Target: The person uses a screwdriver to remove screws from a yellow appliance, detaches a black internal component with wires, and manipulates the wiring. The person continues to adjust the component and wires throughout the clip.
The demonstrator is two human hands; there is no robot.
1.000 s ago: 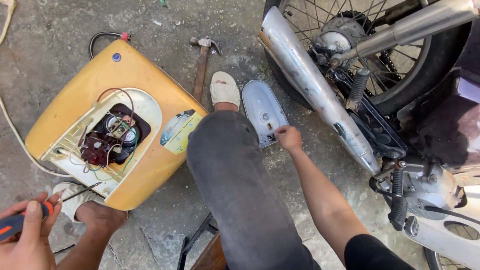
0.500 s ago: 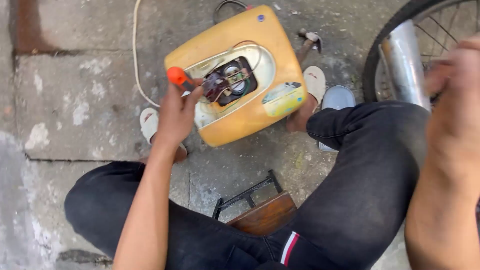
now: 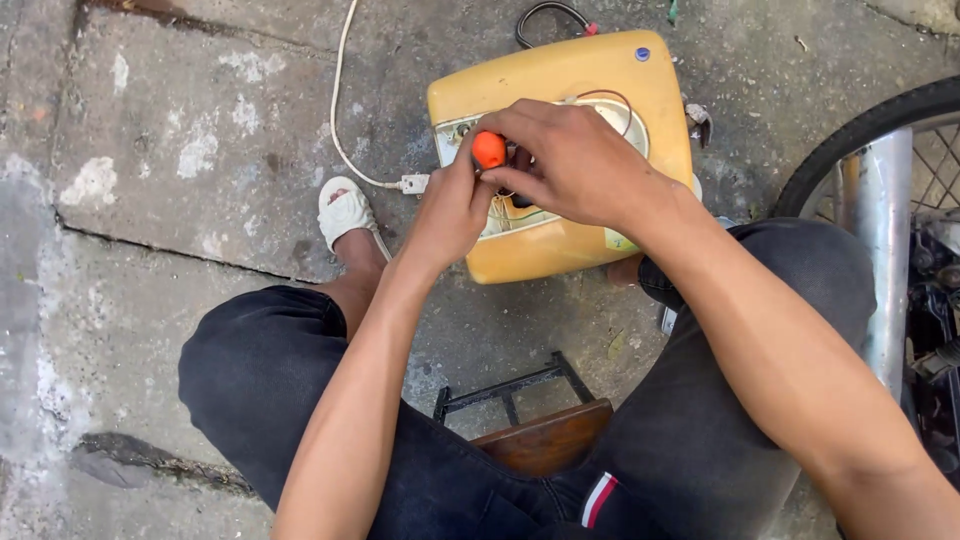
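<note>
A single head-worn camera supplies the view. It looks steeply down from above the seated person's lap onto the concrete floor [image 3: 180, 150]. The range is close: both forearms enter from the bottom edge and the yellow housing [image 3: 560, 80] sits at upper centre. The knees fill the lower frame. A motorcycle wheel [image 3: 880, 120] is cut off by the right edge. There is no second view.
</note>
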